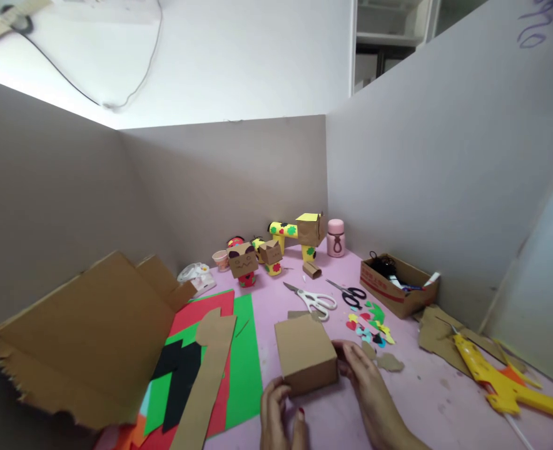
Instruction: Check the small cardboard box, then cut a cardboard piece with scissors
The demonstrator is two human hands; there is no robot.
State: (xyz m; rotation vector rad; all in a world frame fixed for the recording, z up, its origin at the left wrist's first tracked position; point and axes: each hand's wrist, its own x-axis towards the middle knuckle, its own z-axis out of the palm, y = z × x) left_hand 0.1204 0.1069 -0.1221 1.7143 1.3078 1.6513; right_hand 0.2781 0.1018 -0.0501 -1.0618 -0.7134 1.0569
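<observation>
Cardboard box [303, 347] is on the pink table [330, 419] between your hands. Your left hand [279, 415] is loosely open at its near corner; I can't tell if your right hand [365, 381] grips. Squeezing too hard could dent its sides.

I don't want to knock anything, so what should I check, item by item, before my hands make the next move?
1. Left grip at the cardboard box: ok, fingers at its near left corner.
2. Right grip at the box: ok, fingers at its right side.
3. White-handled scissors away from both grips: ok, lying beyond the box.
4. Space beside the right grip clear: not ok, cardboard scraps lie there.
5. Glue gun cool: cannot tell; it lies unheld at far right.
</observation>
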